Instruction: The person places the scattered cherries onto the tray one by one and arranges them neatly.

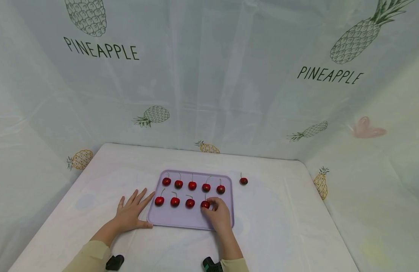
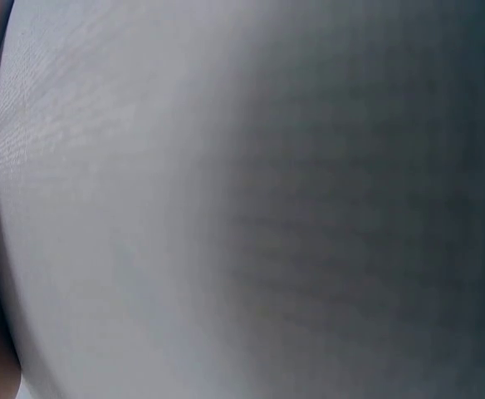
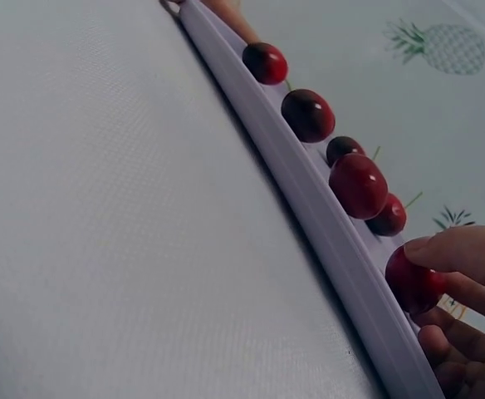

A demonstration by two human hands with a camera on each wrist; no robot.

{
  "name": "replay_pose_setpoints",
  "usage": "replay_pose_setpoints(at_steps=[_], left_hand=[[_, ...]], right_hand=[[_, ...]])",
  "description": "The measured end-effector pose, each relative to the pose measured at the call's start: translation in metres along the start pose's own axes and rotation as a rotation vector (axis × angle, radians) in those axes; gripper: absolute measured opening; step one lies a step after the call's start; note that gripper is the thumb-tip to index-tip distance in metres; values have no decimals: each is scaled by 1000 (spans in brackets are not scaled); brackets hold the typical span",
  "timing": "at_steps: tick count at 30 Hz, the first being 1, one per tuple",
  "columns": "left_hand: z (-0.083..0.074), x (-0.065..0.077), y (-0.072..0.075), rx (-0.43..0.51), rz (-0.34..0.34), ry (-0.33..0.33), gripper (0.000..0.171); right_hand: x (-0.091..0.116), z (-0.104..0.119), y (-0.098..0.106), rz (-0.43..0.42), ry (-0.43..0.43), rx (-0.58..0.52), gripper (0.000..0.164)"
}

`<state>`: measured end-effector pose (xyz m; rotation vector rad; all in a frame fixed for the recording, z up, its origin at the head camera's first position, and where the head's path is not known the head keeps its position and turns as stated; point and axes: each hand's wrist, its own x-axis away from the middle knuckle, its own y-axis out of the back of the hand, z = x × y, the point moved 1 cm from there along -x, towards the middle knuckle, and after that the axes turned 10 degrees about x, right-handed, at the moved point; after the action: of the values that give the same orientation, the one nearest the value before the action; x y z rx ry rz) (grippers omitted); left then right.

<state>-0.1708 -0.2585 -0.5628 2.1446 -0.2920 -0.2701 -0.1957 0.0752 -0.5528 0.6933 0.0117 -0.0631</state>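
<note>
A lilac tray (image 1: 175, 223) bears two rows of red cherries (image 1: 192, 185) with stems, five-odd columns aside, several in each. My right hand (image 1: 220, 216) reaches over the tray's front right part and pinches a cherry (image 1: 205, 204) at the right end of the near row. In the right wrist view, thumb and fingers hold that cherry (image 3: 413, 280) close over the tray's rim (image 3: 309, 208). My left hand (image 1: 130, 214) lies with fingers spread on the table, its index fingertip and thumb at the tray's left edge. The left wrist view shows mostly blurred white cloth (image 2: 126, 208).
One more cherry (image 1: 243, 181) sits on the white-covered table (image 1: 270, 211), right of the tray's far corner. Behind the table hangs a pale curtain (image 1: 209, 75) printed with pineapples. Dark wrist devices (image 1: 115, 262) show at both sleeves.
</note>
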Motion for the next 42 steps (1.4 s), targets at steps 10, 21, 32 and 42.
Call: replay_pose_setpoints(at_steps=[10, 21, 32, 42], left_hand=[[-6, -2, 3, -30, 27, 51, 110], [-7, -1, 4, -39, 35, 64, 110], [-5, -1, 3, -46, 41, 69, 111], [-6, -1, 3, -46, 54, 81, 111]], right_hand=[[1, 2, -1, -10, -5, 25, 28], [1, 2, -1, -16, 33, 24, 29], [1, 2, -1, -10, 19, 40, 26], [2, 2, 0, -1, -4, 15, 26]])
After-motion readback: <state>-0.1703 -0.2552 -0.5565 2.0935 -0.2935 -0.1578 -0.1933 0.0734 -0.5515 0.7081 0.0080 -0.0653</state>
